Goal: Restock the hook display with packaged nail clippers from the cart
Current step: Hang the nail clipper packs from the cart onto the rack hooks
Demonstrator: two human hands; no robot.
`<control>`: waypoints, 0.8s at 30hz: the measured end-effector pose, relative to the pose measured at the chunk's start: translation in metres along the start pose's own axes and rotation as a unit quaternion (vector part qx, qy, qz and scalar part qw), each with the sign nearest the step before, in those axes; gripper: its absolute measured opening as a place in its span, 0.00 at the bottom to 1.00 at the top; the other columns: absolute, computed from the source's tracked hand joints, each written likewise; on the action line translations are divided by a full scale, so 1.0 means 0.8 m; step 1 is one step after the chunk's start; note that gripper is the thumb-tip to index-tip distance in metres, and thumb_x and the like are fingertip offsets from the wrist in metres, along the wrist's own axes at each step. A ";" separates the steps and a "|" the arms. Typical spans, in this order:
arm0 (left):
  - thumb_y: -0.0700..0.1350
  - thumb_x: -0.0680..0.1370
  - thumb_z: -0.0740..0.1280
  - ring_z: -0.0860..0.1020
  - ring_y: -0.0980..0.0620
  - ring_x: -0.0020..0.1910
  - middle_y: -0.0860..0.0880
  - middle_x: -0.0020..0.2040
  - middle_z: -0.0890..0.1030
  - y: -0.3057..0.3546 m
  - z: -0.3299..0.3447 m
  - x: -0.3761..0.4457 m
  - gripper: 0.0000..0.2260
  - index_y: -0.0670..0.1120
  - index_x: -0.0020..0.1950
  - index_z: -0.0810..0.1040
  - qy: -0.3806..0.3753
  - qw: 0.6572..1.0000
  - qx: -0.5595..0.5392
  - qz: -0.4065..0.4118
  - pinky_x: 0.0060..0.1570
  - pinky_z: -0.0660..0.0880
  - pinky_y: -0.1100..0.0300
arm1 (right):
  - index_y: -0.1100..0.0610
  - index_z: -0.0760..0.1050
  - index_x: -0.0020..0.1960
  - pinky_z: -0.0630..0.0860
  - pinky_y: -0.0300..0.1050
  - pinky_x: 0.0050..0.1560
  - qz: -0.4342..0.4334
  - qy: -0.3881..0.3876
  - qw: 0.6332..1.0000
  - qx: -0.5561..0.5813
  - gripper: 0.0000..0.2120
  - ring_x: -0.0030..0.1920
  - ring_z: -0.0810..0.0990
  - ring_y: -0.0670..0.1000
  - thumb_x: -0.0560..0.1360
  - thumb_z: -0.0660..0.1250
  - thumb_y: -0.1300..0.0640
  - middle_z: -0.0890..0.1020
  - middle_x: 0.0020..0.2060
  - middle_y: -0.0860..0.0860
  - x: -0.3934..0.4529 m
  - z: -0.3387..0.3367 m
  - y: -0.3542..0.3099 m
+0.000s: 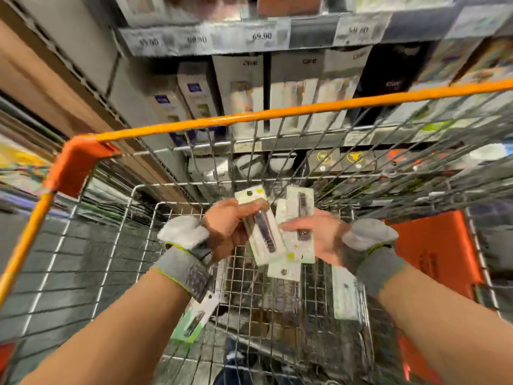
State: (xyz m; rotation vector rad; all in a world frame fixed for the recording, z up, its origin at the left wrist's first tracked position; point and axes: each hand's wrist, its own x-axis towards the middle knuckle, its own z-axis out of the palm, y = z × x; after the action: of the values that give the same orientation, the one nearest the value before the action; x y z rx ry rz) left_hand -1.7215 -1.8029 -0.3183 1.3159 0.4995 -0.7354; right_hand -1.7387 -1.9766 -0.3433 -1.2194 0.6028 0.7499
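Mid-frame over the orange-rimmed wire cart (194, 123), my left hand (227, 232) grips one white carded nail clipper pack (262, 234), right hand (319, 237) holds several more packs (301, 218). Loose packs (344, 295) remain below; nothing hung yet, hooks unseen.

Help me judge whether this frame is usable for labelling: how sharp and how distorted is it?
Head view: strong wide-angle bending curves the cart's orange rim; shelves and price tags are smeared by motion blur; the left hand, right hand and the packaged nail clippers they hold are the sharpest part, though package print stays unreadable.
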 end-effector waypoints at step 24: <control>0.36 0.75 0.67 0.71 0.56 0.22 0.48 0.29 0.74 0.239 -0.106 -0.345 0.06 0.44 0.39 0.75 0.151 0.924 0.029 0.351 0.21 0.67 0.69 | 0.61 0.80 0.44 0.76 0.65 0.54 -0.283 -0.003 0.953 -0.106 0.10 0.45 0.82 0.61 0.66 0.72 0.72 0.83 0.43 0.61 -0.282 0.263 -0.212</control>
State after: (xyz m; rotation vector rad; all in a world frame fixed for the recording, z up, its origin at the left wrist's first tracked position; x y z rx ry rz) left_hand -1.7636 -1.6497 -0.0106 1.5404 0.2127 0.0528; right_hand -1.7433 -1.8418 -0.0178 -1.4948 0.1445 0.3352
